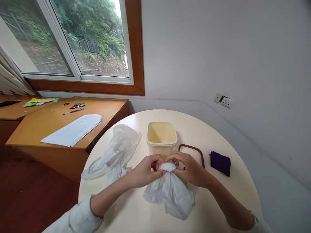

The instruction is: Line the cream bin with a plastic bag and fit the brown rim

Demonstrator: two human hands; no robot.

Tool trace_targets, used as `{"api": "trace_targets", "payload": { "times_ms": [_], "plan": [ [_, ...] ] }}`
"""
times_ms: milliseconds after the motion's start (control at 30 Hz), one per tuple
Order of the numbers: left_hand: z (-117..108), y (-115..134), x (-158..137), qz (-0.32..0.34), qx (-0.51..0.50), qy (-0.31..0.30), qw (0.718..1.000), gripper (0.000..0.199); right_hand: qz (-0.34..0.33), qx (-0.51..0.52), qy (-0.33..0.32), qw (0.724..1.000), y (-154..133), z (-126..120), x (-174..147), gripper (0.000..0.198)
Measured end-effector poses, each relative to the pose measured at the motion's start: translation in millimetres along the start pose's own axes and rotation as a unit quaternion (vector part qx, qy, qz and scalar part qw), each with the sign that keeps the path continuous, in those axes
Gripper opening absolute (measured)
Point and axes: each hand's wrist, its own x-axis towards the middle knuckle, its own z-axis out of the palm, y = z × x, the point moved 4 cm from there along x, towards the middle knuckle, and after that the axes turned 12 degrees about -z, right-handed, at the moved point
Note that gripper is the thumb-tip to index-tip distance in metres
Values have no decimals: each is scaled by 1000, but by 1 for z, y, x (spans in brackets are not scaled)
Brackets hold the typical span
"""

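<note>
A white plastic bag (171, 195) hangs bunched between my two hands, its top twisted into a knot-like roll. My left hand (147, 171) pinches the left side of that roll with thumb and fingers. On the other side, my right hand (190, 168) grips it the same way. Just beyond my fingers stands a pale yellow square container (162, 142), open at the top. To its right lies a brown-rimmed lid (200, 153), partly covered by my right hand. A second white plastic bag (120, 150) lies crumpled to the left.
On the right of the round cream table (233, 197) lies a folded purple cloth (220, 162). A wooden desk (107, 108) at the left bears paper sheets (73, 131), a pen (73, 111) and keys (77, 105). Behind are a wall with a socket (226, 102) and a window (94, 42).
</note>
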Motion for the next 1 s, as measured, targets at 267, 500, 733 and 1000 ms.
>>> {"api": "trace_targets", "payload": {
  "times_ms": [267, 500, 733, 1000],
  "plan": [
    [-1, -6, 0, -46, -131, -97, 986, 27, -61, -100, 94, 989, 8, 16, -4, 20],
    [-4, -12, 6, -35, -128, -39, 990, 30, -149, -202, 135, 959, 1, 22, -5, 20],
    [-10, -12, -3, -4, -207, 30, 978, 26, -166, -197, 122, 959, -1, 21, -14, 25],
    [-9, -7, -1, -65, -133, -68, 987, 36, -188, -194, 113, 956, -4, 23, -14, 30]
  ]
}}
